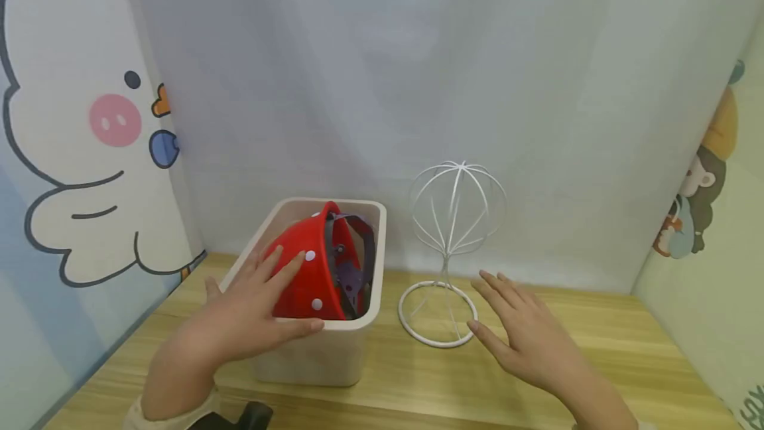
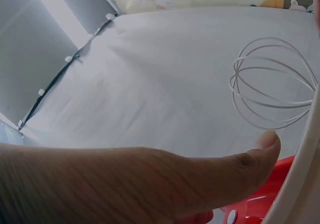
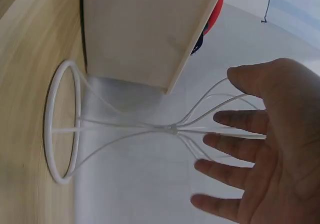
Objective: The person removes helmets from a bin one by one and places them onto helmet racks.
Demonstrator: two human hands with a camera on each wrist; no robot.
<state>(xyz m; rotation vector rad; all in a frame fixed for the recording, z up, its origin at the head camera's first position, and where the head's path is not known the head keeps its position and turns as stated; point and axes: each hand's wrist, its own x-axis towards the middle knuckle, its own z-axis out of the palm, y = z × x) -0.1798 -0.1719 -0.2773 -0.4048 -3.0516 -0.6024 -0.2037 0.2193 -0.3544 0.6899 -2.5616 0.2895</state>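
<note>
Resting flat on one red helmet (image 1: 304, 277) (in one bin (image 1: 334, 350)), left hand (image 1: 251, 317); right hand (image 1: 525, 337) spread near one wire stand (image 1: 453, 231).

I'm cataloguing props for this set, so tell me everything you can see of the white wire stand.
The white wire stand looks like thin painted metal. A round ring base lies flat on the wooden table; slim wires rise from it, pinch together at a narrow waist, then spread into an open globe-shaped cage on top. It stands upright, empty, just right of the beige bin. The right hand hovers beside its base, fingers spread, not clearly touching it.
</note>
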